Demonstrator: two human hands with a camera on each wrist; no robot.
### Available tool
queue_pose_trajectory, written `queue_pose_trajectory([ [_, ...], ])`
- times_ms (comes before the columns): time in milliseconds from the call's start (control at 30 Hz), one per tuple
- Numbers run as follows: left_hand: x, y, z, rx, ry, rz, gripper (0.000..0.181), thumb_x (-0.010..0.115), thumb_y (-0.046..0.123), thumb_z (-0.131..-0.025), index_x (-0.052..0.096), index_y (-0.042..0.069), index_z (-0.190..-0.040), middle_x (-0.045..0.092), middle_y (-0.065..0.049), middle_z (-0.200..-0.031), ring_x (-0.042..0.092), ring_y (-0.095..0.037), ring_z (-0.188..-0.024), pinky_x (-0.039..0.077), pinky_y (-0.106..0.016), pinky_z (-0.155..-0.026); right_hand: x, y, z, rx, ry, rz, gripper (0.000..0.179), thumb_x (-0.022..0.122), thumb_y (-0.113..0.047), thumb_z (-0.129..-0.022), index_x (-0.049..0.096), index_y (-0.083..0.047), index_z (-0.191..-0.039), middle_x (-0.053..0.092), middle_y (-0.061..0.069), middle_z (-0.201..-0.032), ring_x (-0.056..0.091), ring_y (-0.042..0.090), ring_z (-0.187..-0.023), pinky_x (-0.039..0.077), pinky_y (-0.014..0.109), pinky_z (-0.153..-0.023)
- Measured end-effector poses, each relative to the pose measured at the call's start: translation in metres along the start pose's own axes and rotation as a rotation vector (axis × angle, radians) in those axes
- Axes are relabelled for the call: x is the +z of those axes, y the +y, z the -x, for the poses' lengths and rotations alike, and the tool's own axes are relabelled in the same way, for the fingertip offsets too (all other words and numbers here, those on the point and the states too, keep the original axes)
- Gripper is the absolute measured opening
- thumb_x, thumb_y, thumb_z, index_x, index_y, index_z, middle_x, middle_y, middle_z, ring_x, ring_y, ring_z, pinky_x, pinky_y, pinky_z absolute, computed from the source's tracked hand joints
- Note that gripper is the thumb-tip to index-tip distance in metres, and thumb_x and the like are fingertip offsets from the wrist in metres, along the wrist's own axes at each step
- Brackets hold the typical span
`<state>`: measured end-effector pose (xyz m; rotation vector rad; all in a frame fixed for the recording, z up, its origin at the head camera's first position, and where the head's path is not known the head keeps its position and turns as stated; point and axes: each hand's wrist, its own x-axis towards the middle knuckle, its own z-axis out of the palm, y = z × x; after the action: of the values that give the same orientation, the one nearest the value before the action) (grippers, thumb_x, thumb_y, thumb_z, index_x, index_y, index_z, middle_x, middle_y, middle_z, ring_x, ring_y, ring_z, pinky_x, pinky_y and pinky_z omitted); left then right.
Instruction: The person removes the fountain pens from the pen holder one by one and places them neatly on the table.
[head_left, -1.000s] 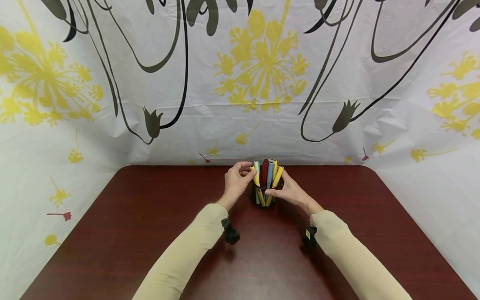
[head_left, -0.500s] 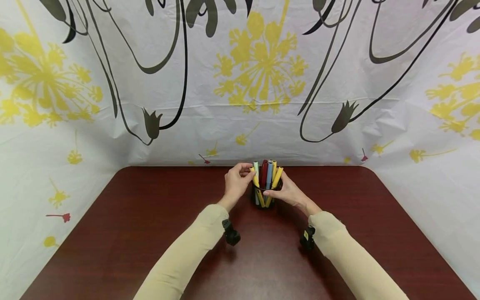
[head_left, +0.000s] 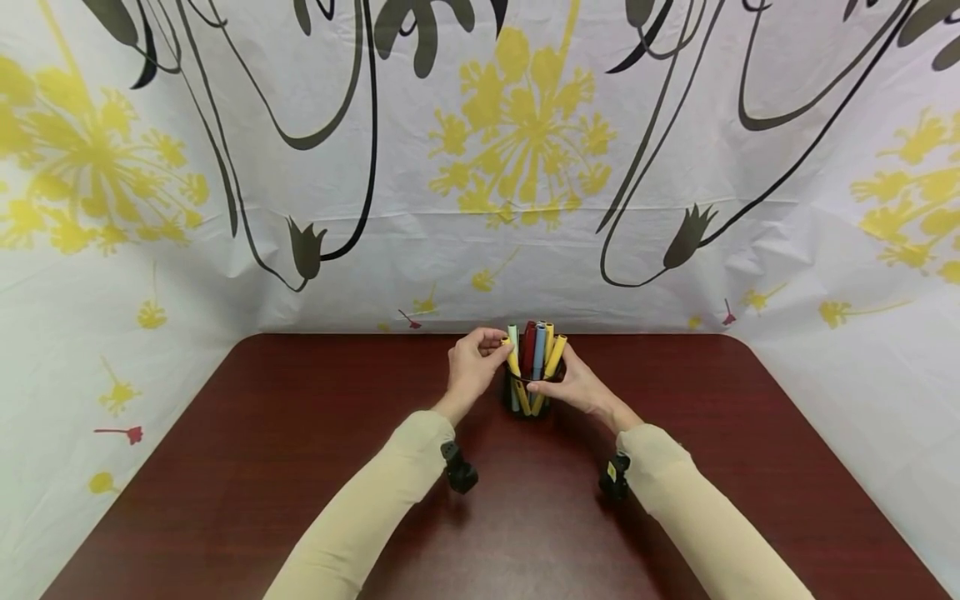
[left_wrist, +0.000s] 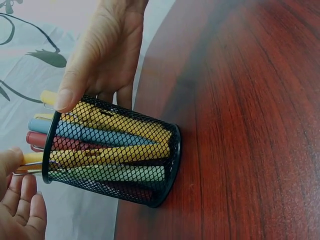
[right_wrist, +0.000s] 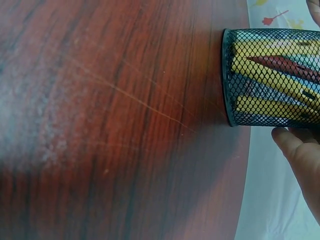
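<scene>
A black mesh pen cup (left_wrist: 107, 187) stands upright near the table's far edge with several markers in it. My left hand (head_left: 471, 367) pinches the upper end of a yellow marker (head_left: 513, 360) between thumb and fingers; its lower part is inside the cup. From the other side my right hand (head_left: 585, 387) grips the cup near its rim, thumb in front, and most of its fingers are hidden behind. Between the hands rise a pale green marker (head_left: 513, 331), a dark red marker (head_left: 529, 347), a blue marker (head_left: 539, 348) and other yellow ones.
The dark reddish wooden table (head_left: 525, 533) spreads in front of the cup. A white sheet (head_left: 420, 192) with printed flowers hangs close behind the table and along both sides. Each wrist carries a small black camera (head_left: 459, 468).
Both hands stay almost where they were, at the cup and the yellow marker. The head view has shifted very slightly.
</scene>
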<state>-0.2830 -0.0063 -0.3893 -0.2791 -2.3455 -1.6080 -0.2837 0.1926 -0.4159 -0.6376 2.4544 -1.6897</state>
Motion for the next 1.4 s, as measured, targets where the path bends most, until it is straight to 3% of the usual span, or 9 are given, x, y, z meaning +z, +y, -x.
queue_pose_trajectory([
  [333,-0.007,0.006,-0.001,0.064,0.052,0.018,0.020,0.073,0.021,-0.083,0.070,0.009,-0.100,0.071,-0.007,-0.091,0.067,-0.018,-0.083,0.054,-0.026,-0.073,0.000,0.000,0.000,0.018,0.018,0.023,0.080,0.074,-0.013,-0.082,0.023,-0.009,-0.143,0.047,0.020,-0.129,0.051,0.032,-0.115,0.043,0.043,-0.096],
  [533,-0.013,0.009,-0.002,0.057,0.098,0.060,0.020,0.074,0.021,-0.083,0.071,0.008,-0.098,0.071,-0.008,-0.091,0.067,-0.020,-0.082,0.055,-0.027,-0.073,0.001,-0.001,0.001,0.021,0.026,0.038,0.081,0.075,-0.015,-0.082,0.023,-0.009,-0.143,0.045,0.019,-0.130,0.051,0.032,-0.116,0.041,0.045,-0.097],
  [700,-0.019,0.011,-0.003,-0.027,0.113,0.166,0.021,0.074,0.021,-0.082,0.070,0.009,-0.099,0.071,-0.008,-0.095,0.067,-0.020,-0.086,0.055,-0.027,-0.074,0.001,-0.001,0.001,0.026,0.036,0.041,0.079,0.075,-0.016,-0.081,0.025,-0.009,-0.142,0.045,0.019,-0.129,0.050,0.031,-0.116,0.040,0.045,-0.098],
  [933,-0.033,0.010,-0.008,-0.180,0.151,0.360,0.023,0.073,0.019,-0.083,0.069,0.008,-0.102,0.068,-0.007,-0.095,0.063,-0.013,-0.086,0.055,-0.030,-0.079,0.000,-0.001,0.002,0.077,0.046,0.093,0.094,0.075,-0.023,-0.081,0.013,-0.005,-0.149,0.024,0.022,-0.148,0.023,0.035,-0.138,0.026,0.057,-0.108],
  [1100,-0.043,0.005,-0.012,-0.236,0.207,0.490,0.024,0.071,0.014,-0.085,0.066,0.003,-0.106,0.064,-0.001,-0.089,0.063,-0.008,-0.080,0.055,-0.034,-0.083,-0.001,-0.002,0.002,0.070,0.042,0.086,0.089,0.075,-0.020,-0.082,0.016,-0.006,-0.147,0.029,0.021,-0.144,0.027,0.034,-0.136,0.027,0.055,-0.107],
  [1400,-0.065,-0.010,-0.020,-0.356,0.299,0.612,0.024,0.068,0.015,-0.087,0.063,0.004,-0.108,0.062,0.002,-0.090,0.065,-0.016,-0.089,0.054,-0.022,-0.076,0.001,-0.023,0.008,0.045,0.016,0.049,0.085,0.072,-0.012,-0.083,0.017,0.000,-0.146,0.032,0.026,-0.140,0.031,0.039,-0.133,0.029,0.057,-0.105],
])
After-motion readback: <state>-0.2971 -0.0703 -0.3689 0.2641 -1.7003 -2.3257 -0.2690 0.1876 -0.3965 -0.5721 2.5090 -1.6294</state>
